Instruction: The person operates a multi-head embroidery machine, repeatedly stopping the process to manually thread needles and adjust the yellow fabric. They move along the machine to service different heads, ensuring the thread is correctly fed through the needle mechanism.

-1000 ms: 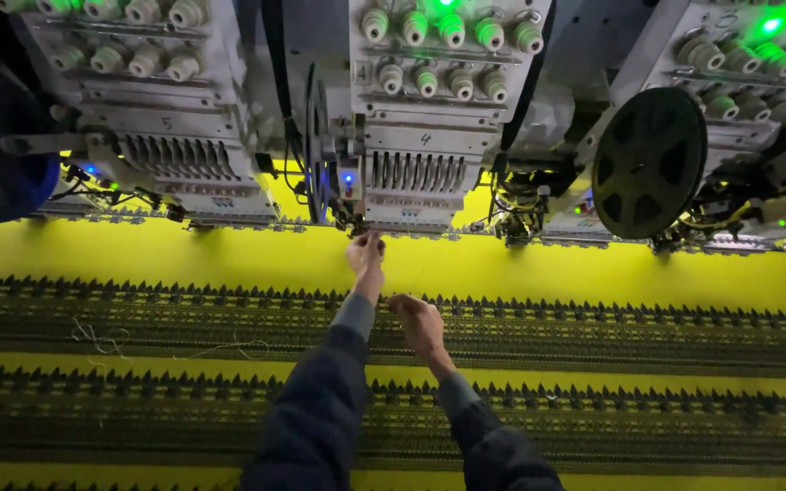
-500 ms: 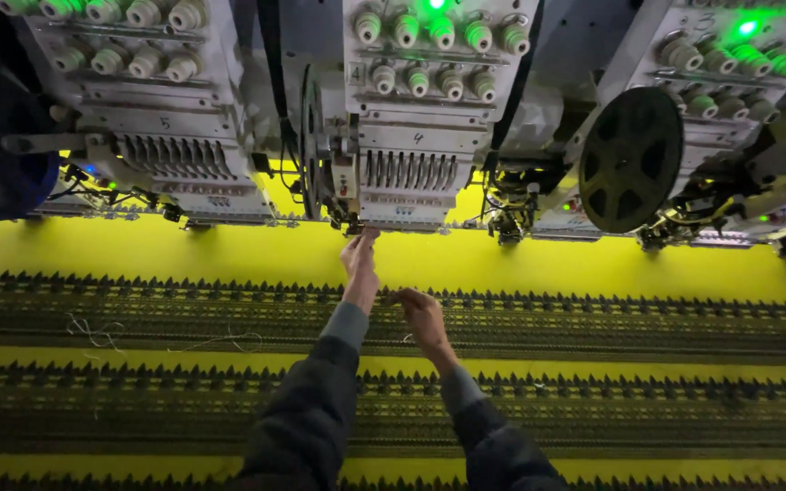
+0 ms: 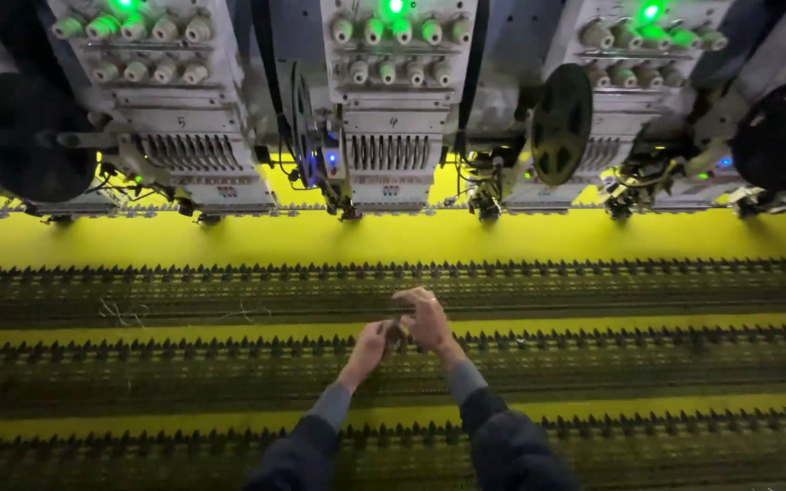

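Head view: left hand and right hand meet, fingers pinched on something small, unclear what. Yellow cloth beneath them looks thin and soft; hold it lightly by the trim bands.

We observe both forearms in dark sleeves with grey cuffs, extended forward and converging. Our left hand and right hand meet fingertip to fingertip, the fingers curled in a pinch; the right sits slightly higher.

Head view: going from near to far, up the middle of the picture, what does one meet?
Dark sleeves → left hand and right hand, close together over the dark embroidered bands → plain yellow fabric → middle embroidery head → green lamp.
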